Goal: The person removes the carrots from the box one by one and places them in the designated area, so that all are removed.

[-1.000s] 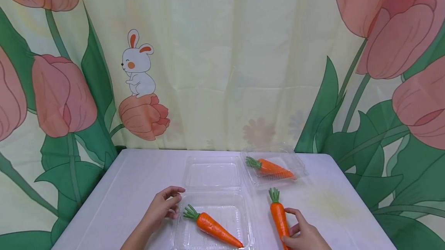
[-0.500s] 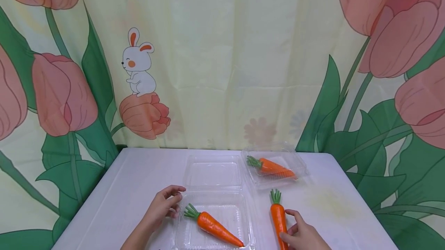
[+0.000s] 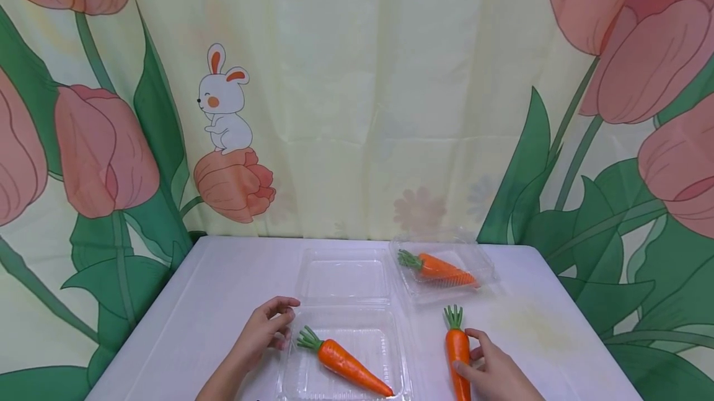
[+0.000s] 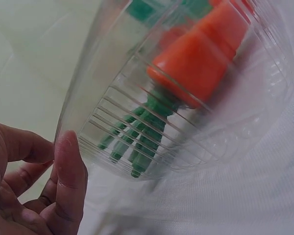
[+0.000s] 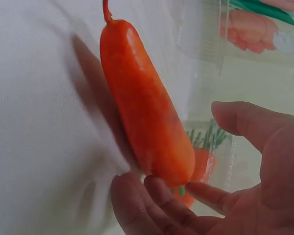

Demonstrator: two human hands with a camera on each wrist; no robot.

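Observation:
An open clear plastic clamshell box (image 3: 340, 319) stands in front of me, its lid folded back on the table. Inside lies an orange toy carrot (image 3: 351, 365) with green leaves. My left hand (image 3: 261, 331) pinches the box's rim at the far left corner, with thumb and index finger meeting there in the left wrist view. My right hand (image 3: 495, 365) has its fingers against the side of a second carrot (image 3: 458, 351), leaves pointing away from me. The thumb overlaps it in the head view, though the right wrist view shows a gap beside the thumb (image 5: 237, 120).
A closed clear box (image 3: 485, 261) holding another carrot (image 3: 440, 266) stands at the table's back right. The white table (image 3: 223, 271) ends at a curtain (image 3: 329, 190) printed with tulips and a rabbit. A yellowish stain marks the right side.
The carrot at my right hand has shifted a little to the right and straightened slightly, the hand moving with it. My left hand keeps its place at the box.

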